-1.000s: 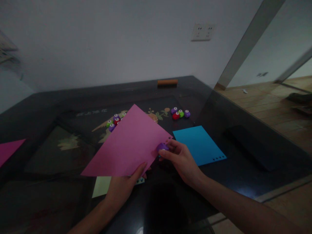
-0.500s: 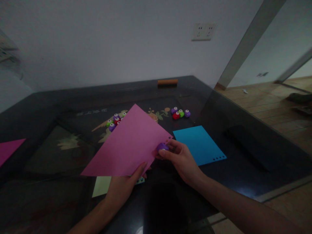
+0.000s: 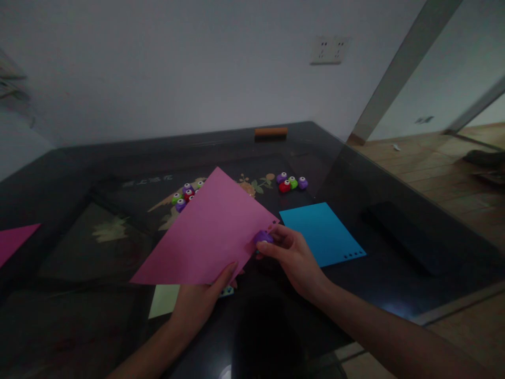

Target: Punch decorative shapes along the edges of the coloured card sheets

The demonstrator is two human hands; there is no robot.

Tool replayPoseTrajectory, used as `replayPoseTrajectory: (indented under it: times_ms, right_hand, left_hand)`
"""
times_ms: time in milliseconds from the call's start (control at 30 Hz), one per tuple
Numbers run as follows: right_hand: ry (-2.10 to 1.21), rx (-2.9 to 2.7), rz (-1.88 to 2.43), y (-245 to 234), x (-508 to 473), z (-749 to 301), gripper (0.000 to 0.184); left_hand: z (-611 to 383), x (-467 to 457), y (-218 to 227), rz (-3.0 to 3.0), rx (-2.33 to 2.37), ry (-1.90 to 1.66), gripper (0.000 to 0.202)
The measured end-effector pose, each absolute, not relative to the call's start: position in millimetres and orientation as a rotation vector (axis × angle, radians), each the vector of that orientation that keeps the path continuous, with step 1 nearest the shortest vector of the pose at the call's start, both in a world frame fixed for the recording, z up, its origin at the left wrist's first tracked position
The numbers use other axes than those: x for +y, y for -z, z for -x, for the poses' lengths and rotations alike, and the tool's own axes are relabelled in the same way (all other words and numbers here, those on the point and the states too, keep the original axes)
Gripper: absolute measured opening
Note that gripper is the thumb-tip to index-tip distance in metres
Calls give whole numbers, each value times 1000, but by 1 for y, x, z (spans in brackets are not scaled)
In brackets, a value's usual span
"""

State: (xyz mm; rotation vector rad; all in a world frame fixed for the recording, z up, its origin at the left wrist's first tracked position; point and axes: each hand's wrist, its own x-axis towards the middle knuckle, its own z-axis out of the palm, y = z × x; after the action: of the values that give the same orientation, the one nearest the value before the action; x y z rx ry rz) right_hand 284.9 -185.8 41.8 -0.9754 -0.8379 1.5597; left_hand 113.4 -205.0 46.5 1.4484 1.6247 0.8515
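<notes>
- Risk, as I judge it: pink sheet (image 3: 205, 231) is held up off the surface (image 3: 394, 263) by one edge only, so it may sag or twist in the punch (image 3: 263, 238), giving a crooked or torn hole.
- Punch is small, rounded, smooth purple plastic. In a pinch grip it could slip out sideways.
- Left hand (image 3: 199, 305): grasping the pink sheet's near edge, thumb on top, fingers under.
- Right hand (image 3: 294, 258): clenched round the punch at the pink sheet's right corner. A few small holes show there.
- Pink sheet: thin, matte, rectangular, tilted over the surface's middle.
- Blue sheet (image 3: 321, 231): flat, just right of the hands, w/ a row of holes along one edge.
- Surface: dark, glossy, reflective. Spare punches (image 3: 292, 183) sit toward the far edge.
</notes>
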Motion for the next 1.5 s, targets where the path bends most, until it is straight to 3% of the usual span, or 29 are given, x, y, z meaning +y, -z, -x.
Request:
replayPoseTrajectory:
  times_ms: [800,1500]
  right_hand:
    - [-1476,-947,1028,-40,-183,-286,22]
    - [-1611,-907,959,-39,-180,-288,32]
  left_hand:
    - [-111,-207,-41,-1488,1533,-840,22]
    - [-113,-205,-45,-1430,1517,-892,23]
